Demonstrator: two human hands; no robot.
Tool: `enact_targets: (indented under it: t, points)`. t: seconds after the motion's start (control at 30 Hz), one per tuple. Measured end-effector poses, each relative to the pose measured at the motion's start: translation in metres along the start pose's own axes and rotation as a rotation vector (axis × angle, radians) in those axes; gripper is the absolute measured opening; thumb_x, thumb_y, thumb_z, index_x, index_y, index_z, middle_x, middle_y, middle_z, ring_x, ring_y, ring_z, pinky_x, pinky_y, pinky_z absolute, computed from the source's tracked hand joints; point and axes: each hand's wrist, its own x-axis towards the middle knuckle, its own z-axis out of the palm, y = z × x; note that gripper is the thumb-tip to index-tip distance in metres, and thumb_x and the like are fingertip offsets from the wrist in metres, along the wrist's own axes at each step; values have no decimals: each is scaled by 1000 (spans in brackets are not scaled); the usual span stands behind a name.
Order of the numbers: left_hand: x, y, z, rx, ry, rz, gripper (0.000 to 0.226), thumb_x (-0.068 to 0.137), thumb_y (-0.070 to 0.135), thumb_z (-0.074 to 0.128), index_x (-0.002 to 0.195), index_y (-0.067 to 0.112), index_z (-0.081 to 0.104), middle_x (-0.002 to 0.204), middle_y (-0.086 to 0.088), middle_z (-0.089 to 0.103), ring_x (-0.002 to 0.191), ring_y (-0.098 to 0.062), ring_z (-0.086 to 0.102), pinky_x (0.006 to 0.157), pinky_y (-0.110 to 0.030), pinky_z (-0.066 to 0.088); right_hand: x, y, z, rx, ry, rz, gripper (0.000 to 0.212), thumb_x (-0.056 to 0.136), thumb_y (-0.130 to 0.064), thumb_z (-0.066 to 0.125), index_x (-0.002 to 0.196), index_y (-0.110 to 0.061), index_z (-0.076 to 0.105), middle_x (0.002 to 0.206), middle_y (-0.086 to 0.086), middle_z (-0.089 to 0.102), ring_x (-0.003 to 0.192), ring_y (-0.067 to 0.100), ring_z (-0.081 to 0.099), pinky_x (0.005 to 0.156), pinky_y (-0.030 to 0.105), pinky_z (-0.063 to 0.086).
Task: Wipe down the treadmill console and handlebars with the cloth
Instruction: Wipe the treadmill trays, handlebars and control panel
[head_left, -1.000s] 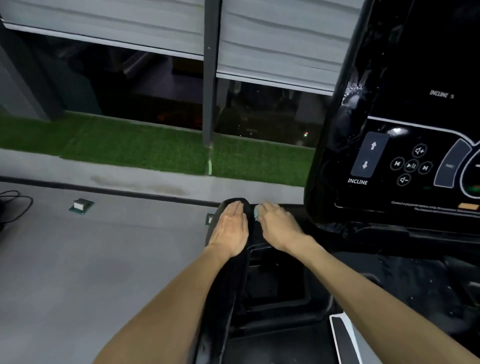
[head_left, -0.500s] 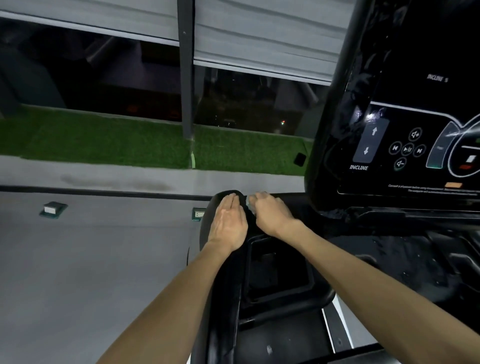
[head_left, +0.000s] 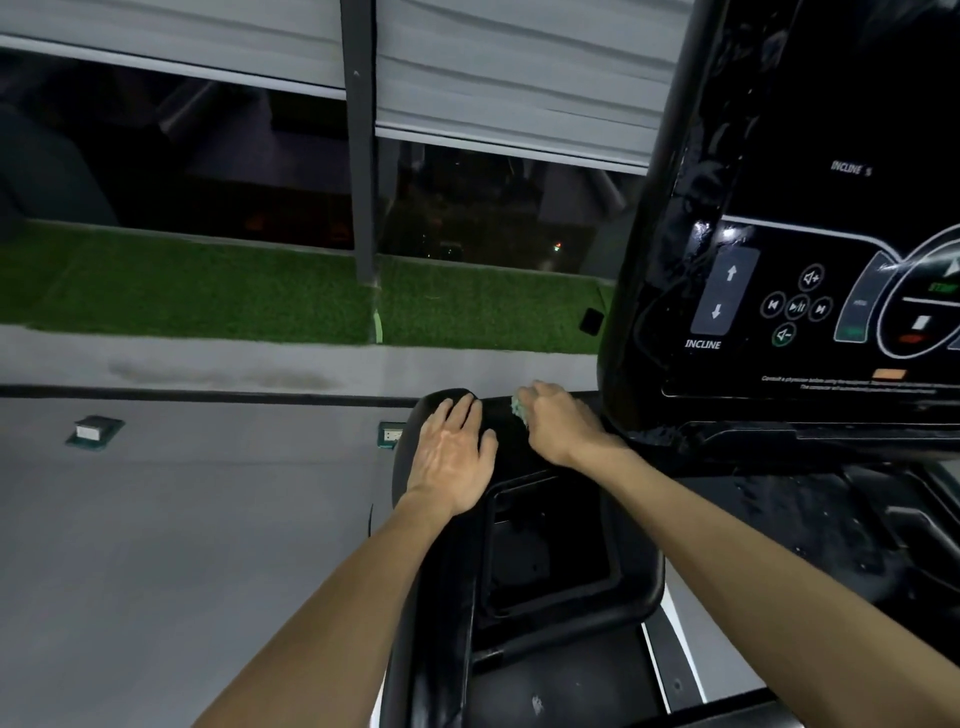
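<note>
Handlebar wiping mid-frame: right grip clutches the cloth, left grip lies flat, released; console probably next.

One wide-angle head-worn view looks forward and steeply down along the person's own forearms. It is near enough that the left hand and right hand sit mid-frame on the black handlebar, and a bit of green cloth shows in the right hand's grip. It faces somewhat left of the treadmill console, which is cropped at the right edge, with grey floor, artificial grass and a dark window beyond.
</note>
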Motion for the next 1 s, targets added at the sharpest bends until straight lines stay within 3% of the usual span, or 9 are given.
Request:
enact_targets:
  t: [0.13, 0.23, 0.3, 0.37, 0.43, 0.57, 0.7, 0.87, 1.0]
  points:
    - [0, 0, 1, -9, -45, -34, 54, 105, 35, 27, 156, 17, 20, 164, 1, 12, 151, -22, 5, 123, -43, 9, -54, 2, 16, -19, 131, -97, 60, 88, -2, 42, 146, -10, 27, 151, 9, 28, 142, 27, 21, 112, 30, 25]
    - [-1, 2, 2, 1, -59, -45, 54, 105, 35, 25, 156, 17, 17, 165, 1, 10, 151, -22, 3, 123, -42, 7, -76, 9, 12, -48, 80, -101, 69, 88, 1, 40, 151, -15, 15, 158, 5, 15, 147, 21, 9, 117, 29, 19]
    - [-2, 5, 2, 40, -55, -49, 54, 105, 35, 23, 156, 16, 15, 165, -1, 8, 151, -23, 2, 123, -40, 6, -60, 8, 1, 10, -10, 0, 64, 87, 2, 41, 147, -14, 23, 154, 7, 21, 143, 24, 18, 110, 32, 27]
    - [-5, 8, 3, 81, -40, -52, 55, 106, 34, 21, 156, 14, 13, 165, -3, 8, 152, -24, 2, 123, -38, 5, -35, 4, -8, 64, -50, 69, 51, 84, 4, 43, 133, -11, 38, 137, 11, 35, 129, 28, 35, 92, 30, 35]
    - [-15, 12, 4, 113, -13, -39, 56, 106, 33, 21, 156, 12, 11, 165, -5, 6, 152, -25, 0, 124, -37, 4, -20, 1, -7, 36, -29, 69, 46, 82, 5, 45, 126, -10, 42, 129, 11, 41, 122, 29, 39, 91, 30, 35]
    - [-38, 12, 6, 128, 26, 16, 58, 106, 34, 21, 156, 10, 6, 165, -6, 0, 152, -22, -5, 123, -34, 0, -53, 7, 9, -60, 99, -64, 64, 77, 5, 51, 138, -7, 37, 138, 12, 40, 132, 29, 35, 108, 35, 35]
    - [-40, 9, 8, 108, 45, 31, 57, 106, 34, 20, 156, 11, 8, 165, -6, 1, 152, -21, -6, 124, -33, -1, -103, 24, 26, -214, 174, -178, 73, 52, 2, 73, 123, 5, 59, 118, 24, 63, 109, 37, 62, 83, 42, 57]
    - [-39, 8, 8, 76, 78, 41, 54, 106, 31, 21, 155, 10, 15, 165, -6, 8, 152, -19, -1, 124, -32, 2, -62, 21, 9, -105, 96, -157, 54, 76, 4, 54, 129, -5, 47, 126, 12, 48, 118, 31, 48, 94, 38, 46]
    - [-38, 8, 6, 32, 79, 43, 53, 106, 29, 24, 155, 10, 18, 164, -6, 10, 152, -19, 1, 123, -31, 2, -31, 16, -2, -18, -2, -73, 46, 80, 8, 45, 122, -11, 46, 120, 9, 44, 114, 28, 44, 89, 36, 42]
